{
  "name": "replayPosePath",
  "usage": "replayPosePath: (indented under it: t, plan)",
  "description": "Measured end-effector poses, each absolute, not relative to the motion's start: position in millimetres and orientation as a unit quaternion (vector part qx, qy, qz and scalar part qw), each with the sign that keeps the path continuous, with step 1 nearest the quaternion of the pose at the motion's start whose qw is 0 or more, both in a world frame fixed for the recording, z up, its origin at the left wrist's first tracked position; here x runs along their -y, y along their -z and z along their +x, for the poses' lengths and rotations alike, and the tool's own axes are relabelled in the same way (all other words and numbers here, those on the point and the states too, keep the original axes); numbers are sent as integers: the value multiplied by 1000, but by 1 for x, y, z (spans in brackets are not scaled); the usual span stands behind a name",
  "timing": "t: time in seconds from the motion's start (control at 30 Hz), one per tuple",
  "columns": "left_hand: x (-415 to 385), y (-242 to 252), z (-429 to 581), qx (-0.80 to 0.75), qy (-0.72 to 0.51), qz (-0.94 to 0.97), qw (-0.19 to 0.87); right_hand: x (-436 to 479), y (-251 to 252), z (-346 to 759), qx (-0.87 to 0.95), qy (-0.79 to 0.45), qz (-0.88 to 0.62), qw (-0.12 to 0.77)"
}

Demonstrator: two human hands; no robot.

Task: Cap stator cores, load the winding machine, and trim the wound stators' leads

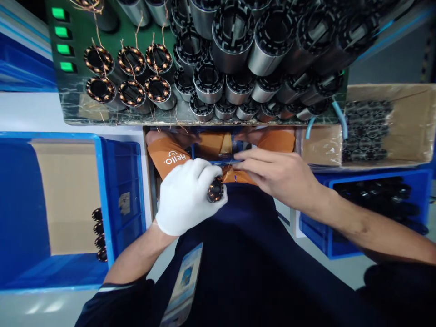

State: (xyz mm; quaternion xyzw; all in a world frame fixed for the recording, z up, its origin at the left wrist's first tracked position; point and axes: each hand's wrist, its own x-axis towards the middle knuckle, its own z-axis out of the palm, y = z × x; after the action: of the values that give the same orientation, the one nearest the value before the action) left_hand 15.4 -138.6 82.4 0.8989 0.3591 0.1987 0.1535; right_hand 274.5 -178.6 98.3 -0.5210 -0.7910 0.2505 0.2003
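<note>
- The left grip [190, 195], a white-gloved hand, is wrapped around one small copper-wound core [215, 193], which sits between thumb and fingers.
- That hold probably steadies the barrel while leaving the wound end free for the other hand.
- The core's copper-ringed end faces up and toward the right grip [279, 175]; its long axis seems to run out from the palm, though the left hand hides most of the barrel.
- The right grip, bare, is just right of the core, fingers close together; whether they pinch anything, I cannot tell.
- Beyond both grips, on the desk [68, 111], wound cores [132, 93] stand ends up, likely keeping their loose wires [96, 28] clear; silver cylinders [209, 86] crowd beside them.
- Left of the left grip, a blue bin [124, 177] holds four similar cores [98, 228] along its nearer wall.
</note>
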Motion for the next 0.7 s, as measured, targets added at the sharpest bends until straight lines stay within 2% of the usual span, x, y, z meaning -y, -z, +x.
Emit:
replayPosePath:
  t: [0.1, 0.23, 0.3, 0.4, 0.47, 0.5, 0.6, 0.63, 0.7]
  plan:
    - [144, -78, 22, -340, -138, 924, 106, 180, -100, 261, 769, -335, -515, 177]
    - [151, -83, 28, -324, -174, 917, 151, 175, -111, 257, 740, -470, -476, 70]
    - [149, -88, 24, -312, -222, 900, 208, 171, -121, 262, 727, -510, -453, 81]
    - [138, -94, 16, -284, -354, 839, 301, 164, -139, 271, 723, -535, -407, 158]
    - [129, -93, 14, -269, -420, 771, 395, 158, -150, 273, 736, -528, -366, 211]
    - [126, -91, 16, -268, -406, 725, 488, 155, -155, 273, 748, -520, -347, 224]
    - [129, -76, 28, -267, -208, 514, 788, 151, -158, 275, 778, -499, -320, 208]
    - [135, -70, 33, -266, -146, 450, 840, 154, -154, 276, 772, -506, -330, 199]
    - [149, -59, 38, -274, -112, 367, 882, 165, -143, 280, 698, -577, -379, 190]
